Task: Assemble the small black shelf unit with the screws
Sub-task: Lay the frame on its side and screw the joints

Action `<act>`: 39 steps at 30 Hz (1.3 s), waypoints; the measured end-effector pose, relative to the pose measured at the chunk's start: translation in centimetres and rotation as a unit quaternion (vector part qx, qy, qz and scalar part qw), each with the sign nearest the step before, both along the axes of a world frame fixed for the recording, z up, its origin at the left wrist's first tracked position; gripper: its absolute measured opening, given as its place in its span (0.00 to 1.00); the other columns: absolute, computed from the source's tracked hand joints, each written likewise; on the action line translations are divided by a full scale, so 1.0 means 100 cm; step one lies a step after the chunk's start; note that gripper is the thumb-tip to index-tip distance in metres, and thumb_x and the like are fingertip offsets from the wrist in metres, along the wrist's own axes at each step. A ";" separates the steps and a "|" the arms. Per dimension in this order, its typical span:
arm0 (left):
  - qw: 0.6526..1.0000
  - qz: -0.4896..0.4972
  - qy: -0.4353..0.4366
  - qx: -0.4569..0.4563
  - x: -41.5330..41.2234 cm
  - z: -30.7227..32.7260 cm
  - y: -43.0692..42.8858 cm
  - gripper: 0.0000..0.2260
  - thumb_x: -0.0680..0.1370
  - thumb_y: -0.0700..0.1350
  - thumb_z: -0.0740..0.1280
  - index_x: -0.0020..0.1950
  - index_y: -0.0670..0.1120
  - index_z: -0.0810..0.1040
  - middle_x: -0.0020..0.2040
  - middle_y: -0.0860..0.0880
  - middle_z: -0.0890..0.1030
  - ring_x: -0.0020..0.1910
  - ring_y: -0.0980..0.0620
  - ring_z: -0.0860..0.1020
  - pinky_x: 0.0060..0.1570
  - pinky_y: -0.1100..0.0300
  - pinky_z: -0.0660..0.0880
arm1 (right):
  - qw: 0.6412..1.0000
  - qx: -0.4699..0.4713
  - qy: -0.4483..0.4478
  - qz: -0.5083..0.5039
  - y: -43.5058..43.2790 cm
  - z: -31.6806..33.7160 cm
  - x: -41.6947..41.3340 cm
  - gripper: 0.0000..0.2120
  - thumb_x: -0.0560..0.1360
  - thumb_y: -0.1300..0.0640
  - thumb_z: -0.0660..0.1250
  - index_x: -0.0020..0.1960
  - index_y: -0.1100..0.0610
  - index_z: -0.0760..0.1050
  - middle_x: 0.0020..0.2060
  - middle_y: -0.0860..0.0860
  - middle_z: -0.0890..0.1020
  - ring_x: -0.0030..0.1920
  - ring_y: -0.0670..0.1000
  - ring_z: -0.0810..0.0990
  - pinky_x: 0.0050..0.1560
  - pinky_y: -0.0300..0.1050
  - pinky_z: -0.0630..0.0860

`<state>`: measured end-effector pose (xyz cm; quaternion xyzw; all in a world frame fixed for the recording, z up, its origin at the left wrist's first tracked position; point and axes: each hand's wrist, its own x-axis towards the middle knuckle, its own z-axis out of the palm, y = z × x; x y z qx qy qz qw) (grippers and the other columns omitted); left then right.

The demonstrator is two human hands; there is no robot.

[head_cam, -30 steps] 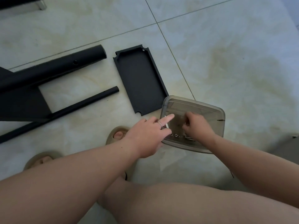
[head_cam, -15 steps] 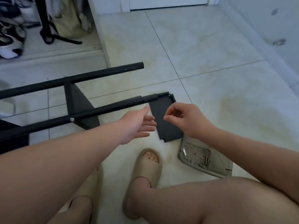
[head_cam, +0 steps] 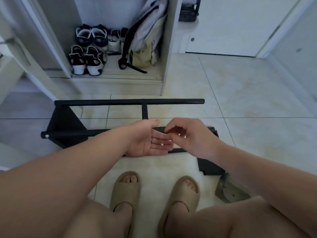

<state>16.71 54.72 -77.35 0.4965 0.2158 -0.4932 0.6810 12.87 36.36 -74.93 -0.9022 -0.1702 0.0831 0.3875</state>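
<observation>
While the black shelf frame (head_cam: 130, 101) lies on its side on the floor (head_cam: 257, 100) ahead of the feet (head_cam: 126, 186), both hands meet just above its near rail (head_cam: 77, 133), evidently to transfer hardware. The left hand (head_cam: 147, 143) is palm up, fingers straight, serving as a cradle; a small bright item (head_cam: 162, 144) rests on them, screw or ring undetermined. The right hand (head_cam: 192, 136) has its fingertips pinched together, apparently on a screw, unconfirmed. A hardware tray (head_cam: 229, 191) lies at right.
</observation>
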 end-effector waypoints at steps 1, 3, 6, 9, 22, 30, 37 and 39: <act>1.000 -0.001 0.005 0.004 0.001 -0.002 0.006 0.26 0.85 0.55 0.54 0.57 0.33 0.80 0.48 0.36 0.85 0.42 0.43 0.86 0.40 0.52 0.84 | 1.000 0.013 -0.005 -0.023 0.005 0.001 0.006 0.08 0.76 0.64 0.70 0.46 0.51 0.81 0.38 0.44 0.82 0.40 0.41 0.79 0.44 0.30 0.73; 1.000 0.005 0.007 0.018 0.006 -0.007 0.017 0.18 0.85 0.46 0.57 0.53 0.33 0.80 0.46 0.37 0.85 0.41 0.44 0.86 0.37 0.54 0.83 | 0.997 0.024 -0.015 -0.066 0.012 0.004 0.021 0.08 0.77 0.62 0.70 0.44 0.49 0.79 0.37 0.43 0.82 0.40 0.41 0.79 0.44 0.29 0.72; 0.998 0.035 -0.008 0.042 0.014 -0.019 0.030 0.13 0.80 0.31 0.56 0.53 0.35 0.80 0.49 0.38 0.85 0.42 0.46 0.86 0.38 0.56 0.83 | 0.995 -0.014 0.011 -0.095 0.018 -0.005 0.040 0.07 0.78 0.58 0.69 0.44 0.47 0.79 0.39 0.44 0.83 0.42 0.43 0.79 0.45 0.32 0.74; 0.995 0.072 -0.024 0.057 0.024 -0.033 0.040 0.17 0.78 0.26 0.52 0.53 0.37 0.79 0.53 0.40 0.83 0.46 0.50 0.85 0.39 0.59 0.83 | 0.992 -0.073 0.053 -0.087 0.024 -0.024 0.053 0.03 0.79 0.56 0.69 0.48 0.48 0.78 0.43 0.44 0.82 0.46 0.44 0.80 0.47 0.33 0.74; 0.878 0.031 -0.339 0.337 0.060 -0.083 0.061 0.09 0.82 0.38 0.61 0.52 0.49 0.79 0.47 0.51 0.85 0.45 0.56 0.83 0.44 0.62 0.78 | 0.921 -0.370 0.003 0.120 0.038 -0.099 0.110 0.49 0.73 0.28 0.64 0.83 0.47 0.45 0.82 0.49 0.48 0.81 0.54 0.45 0.79 0.58 0.50; 0.821 -0.180 -0.376 0.391 0.088 -0.107 0.059 0.11 0.81 0.41 0.63 0.47 0.57 0.79 0.51 0.53 0.85 0.54 0.53 0.81 0.53 0.58 0.76 | 0.936 -0.335 -0.014 0.110 0.038 -0.133 0.118 0.49 0.70 0.22 0.54 0.82 0.43 0.41 0.82 0.47 0.43 0.82 0.53 0.42 0.79 0.59 0.48; 0.832 -0.299 -0.314 0.346 0.109 -0.106 0.040 0.11 0.78 0.39 0.63 0.53 0.49 0.84 0.51 0.45 0.83 0.54 0.43 0.80 0.61 0.47 0.76 | 0.956 -0.280 0.050 0.076 0.033 -0.141 0.119 0.50 0.65 0.18 0.55 0.78 0.32 0.34 0.81 0.41 0.36 0.81 0.51 0.36 0.76 0.70 0.49; 0.830 -0.314 -0.298 0.352 0.110 -0.104 0.035 0.12 0.76 0.38 0.63 0.51 0.50 0.83 0.49 0.44 0.83 0.52 0.42 0.79 0.60 0.46 0.76 | 0.958 -0.271 0.065 0.069 0.032 -0.140 0.117 0.51 0.64 0.18 0.56 0.77 0.30 0.33 0.80 0.40 0.36 0.81 0.50 0.35 0.74 0.73 0.52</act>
